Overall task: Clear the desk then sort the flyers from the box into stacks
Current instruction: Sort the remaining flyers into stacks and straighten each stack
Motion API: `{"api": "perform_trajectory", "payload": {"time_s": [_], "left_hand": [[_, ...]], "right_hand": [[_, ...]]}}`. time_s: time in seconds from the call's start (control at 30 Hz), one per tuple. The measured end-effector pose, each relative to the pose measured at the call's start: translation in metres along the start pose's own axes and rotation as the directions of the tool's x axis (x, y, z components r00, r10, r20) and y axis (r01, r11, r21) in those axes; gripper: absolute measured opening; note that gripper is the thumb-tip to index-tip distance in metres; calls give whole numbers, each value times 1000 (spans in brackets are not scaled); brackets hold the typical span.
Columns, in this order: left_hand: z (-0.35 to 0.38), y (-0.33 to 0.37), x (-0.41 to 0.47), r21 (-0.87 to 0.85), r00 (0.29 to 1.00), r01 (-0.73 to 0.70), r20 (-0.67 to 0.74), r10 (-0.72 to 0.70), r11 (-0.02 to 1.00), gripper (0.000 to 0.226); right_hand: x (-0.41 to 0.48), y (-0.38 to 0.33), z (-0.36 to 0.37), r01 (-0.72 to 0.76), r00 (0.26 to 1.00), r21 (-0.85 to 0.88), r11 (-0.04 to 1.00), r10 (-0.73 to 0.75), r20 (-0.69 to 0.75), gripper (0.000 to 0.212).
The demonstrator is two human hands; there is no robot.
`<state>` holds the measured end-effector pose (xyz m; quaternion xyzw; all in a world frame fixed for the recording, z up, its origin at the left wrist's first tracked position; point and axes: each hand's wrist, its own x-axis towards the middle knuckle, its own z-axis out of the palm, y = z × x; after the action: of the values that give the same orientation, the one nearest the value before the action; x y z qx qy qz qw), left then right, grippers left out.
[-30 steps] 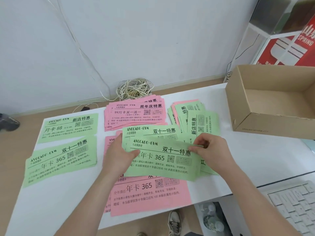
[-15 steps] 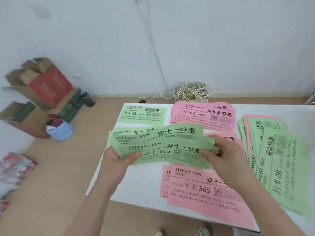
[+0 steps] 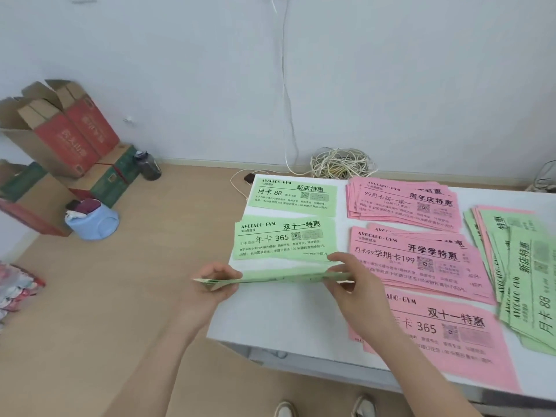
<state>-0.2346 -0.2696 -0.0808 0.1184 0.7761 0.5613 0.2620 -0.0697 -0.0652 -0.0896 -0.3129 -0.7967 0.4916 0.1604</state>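
Note:
A small bundle of green flyers [image 3: 279, 277] is held edge-on between my left hand [image 3: 215, 281] and my right hand [image 3: 352, 288], just above the white desk's left end [image 3: 270, 314]. Right behind it lies a green "365" stack [image 3: 284, 240], and farther back a single green "88" flyer [image 3: 293, 195]. Pink stacks lie to the right: one at the back [image 3: 403, 203], one in the middle [image 3: 421, 260], and one at the front [image 3: 445, 335]. A mixed green and pink pile [image 3: 523, 272] is fanned at the far right. The box is out of view.
A coil of white cable [image 3: 343, 164] sits at the desk's back edge, with a cord running up the wall. On the wooden floor to the left stand open red and green cartons [image 3: 60, 136], a dark bottle [image 3: 149, 167] and a blue tub [image 3: 93, 219].
The view has swung left, so the cardboard box has left the frame. Both hands carried the green flyers leftward and tipped them flat, edge-on, down near the green "365" stack.

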Motion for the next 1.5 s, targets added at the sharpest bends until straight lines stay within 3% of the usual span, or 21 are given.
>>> {"api": "perform_trajectory", "payload": {"time_s": [0.1, 0.17, 0.27, 0.37, 0.5, 0.63, 0.73, 0.8, 0.87, 0.97, 1.07, 1.17, 1.23, 1.3, 1.4, 1.5], "left_hand": [[-5, 3, 10, -31, 1000, -7, 10, 7, 999, 25], [-8, 1, 14, -28, 999, 9, 41, -8, 1000, 25], [-1, -10, 17, 29, 996, 55, 76, -57, 998, 24], [6, -15, 21, 75, 997, 71, -7, -70, 995, 17], [2, -1, 44, 81, 997, -24, -72, 30, 996, 27], [14, 15, 77, 279, 987, -101, -95, 132, 955, 31], [24, 9, 90, 518, 979, -111, -89, 182, 848, 44], [23, 0, 92, 703, 945, -177, -73, 318, 689, 63], [25, -6, 88, 791, 908, -300, 65, 415, 533, 70], [38, -11, 79, 806, 872, -475, 376, 314, 354, 54], [43, -11, 77, 839, 886, -455, 395, 241, 297, 54], [54, 0, 74, 857, 898, -433, 380, 222, 281, 60], [74, 14, 62, 783, 852, -514, 419, 315, 349, 59], [106, 31, 43, 666, 763, -641, 503, 406, 381, 48], [169, 55, 12, 498, 605, -796, 662, 443, 343, 43], [240, 70, -11, 405, 498, -864, 776, 388, 298, 47]], "right_hand": [[6, -7, -2, -5, 996, 121, 993, 15, -83, 44], [7, -5, 0, -48, 997, 152, 987, 56, -51, 50], [3, 1, 11, -125, 992, 73, 989, 124, 8, 64], [3, 2, 20, -143, 990, -39, 989, 143, -10, 69], [20, -7, 19, -205, 973, -23, 979, 201, -111, 69], [46, -15, 18, -217, 956, -78, 973, 196, -216, 59], [53, -12, 22, -256, 960, -165, 952, 230, -160, 60], [50, -7, 25, -224, 974, -306, 925, 204, -99, 59], [41, -4, 27, -128, 992, -468, 874, 119, -50, 53], [26, -3, 24, 3, 1000, -557, 831, -19, -22, 49], [7, -1, 1, -44, 991, -566, 823, -37, -132, 51], [-18, 9, -51, -211, 972, -568, 796, 110, -207, 59], [-34, 28, -93, -317, 946, -547, 774, 217, -242, 70], [-47, 52, -132, -438, 899, -520, 734, 340, -277, 85], [-57, 86, -177, -576, 817, -503, 645, 466, -339, 106], [-57, 107, -205, -606, 794, -516, 605, 496, -352, 112]]}}
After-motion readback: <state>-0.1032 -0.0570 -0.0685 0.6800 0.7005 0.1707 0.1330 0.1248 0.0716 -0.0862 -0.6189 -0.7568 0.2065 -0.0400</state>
